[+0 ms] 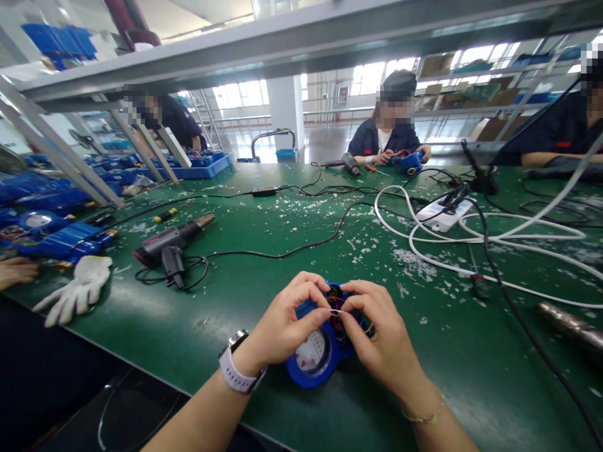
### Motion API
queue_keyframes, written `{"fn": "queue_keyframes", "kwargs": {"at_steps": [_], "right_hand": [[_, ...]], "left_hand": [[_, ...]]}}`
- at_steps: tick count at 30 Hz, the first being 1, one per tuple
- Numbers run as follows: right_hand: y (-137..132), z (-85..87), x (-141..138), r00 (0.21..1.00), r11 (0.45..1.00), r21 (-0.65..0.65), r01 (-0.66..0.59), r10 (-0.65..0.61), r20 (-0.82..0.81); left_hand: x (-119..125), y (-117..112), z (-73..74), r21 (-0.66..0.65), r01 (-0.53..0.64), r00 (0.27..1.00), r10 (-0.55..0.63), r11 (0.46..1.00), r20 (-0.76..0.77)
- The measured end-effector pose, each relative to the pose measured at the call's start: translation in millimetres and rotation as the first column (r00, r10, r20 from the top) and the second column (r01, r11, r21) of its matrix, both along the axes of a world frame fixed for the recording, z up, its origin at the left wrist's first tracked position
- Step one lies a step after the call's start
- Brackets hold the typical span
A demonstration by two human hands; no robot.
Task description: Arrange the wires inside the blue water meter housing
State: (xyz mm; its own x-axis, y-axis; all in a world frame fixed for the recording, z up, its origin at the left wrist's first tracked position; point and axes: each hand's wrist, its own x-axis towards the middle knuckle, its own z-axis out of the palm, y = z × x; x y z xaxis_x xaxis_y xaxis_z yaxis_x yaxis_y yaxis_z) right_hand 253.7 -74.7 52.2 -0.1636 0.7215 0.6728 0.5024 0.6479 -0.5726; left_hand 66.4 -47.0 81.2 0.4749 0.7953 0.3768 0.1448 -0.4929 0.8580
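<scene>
A blue meter housing (315, 364) with a round white dial lies on the green table (245, 295) right in front of me. My left hand (287, 320) and my right hand (379, 339) rest over its upper part. Both pinch a small thin piece between thumb and forefinger above a bundle of coloured wires (336, 301) in the housing. What the piece is I cannot tell. A white watch sits on my left wrist and a thin bracelet on my right.
A black heat gun (172, 242) with its cord lies to the left, beside a white glove (78, 292). White cables and a power strip (443, 213) spread at right. Plastic scraps litter the table. Blue housings pile at far left. Three other people sit around the table.
</scene>
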Motion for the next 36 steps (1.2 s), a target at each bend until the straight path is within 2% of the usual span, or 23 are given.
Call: {"fn": "queue_keyframes", "kwargs": {"at_steps": [2, 4, 7, 16, 23, 36], "right_hand": [[1, -1.8, 1, 1.0, 1.0, -0.009, 0.001, -0.002, -0.011], [0, -2.3, 1, 0.999, 1.0, -0.016, -0.006, 0.006, -0.036], [-1, -0.1, 0, 0.996, 0.999, -0.023, -0.027, 0.025, -0.081], [-3, 3.4, -1, 0.986, 0.995, -0.087, -0.047, 0.033, -0.164], [-4, 4.4, -3, 0.989, 0.995, -0.08, -0.053, 0.042, -0.141], [-5, 4.5, -6, 0.995, 0.995, -0.084, -0.048, 0.04, -0.096]], "left_hand": [[0, -1, -0.2, 0.054, -0.025, 1.0, 0.025, 0.998, -0.001], [0, -2, 0.2, 0.074, -0.003, 1.0, 0.003, 0.997, 0.003], [0, -3, 1.0, 0.009, 0.041, 0.999, -0.041, 0.999, -0.022], [5, -2, 10.4, -0.167, -0.038, 0.987, 0.01, 0.985, -0.163], [7, 2, 8.4, -0.366, 0.01, 0.996, -0.043, 0.931, -0.084], [9, 1, 8.0, -0.395, 0.003, 0.996, -0.037, 0.918, -0.078]]}}
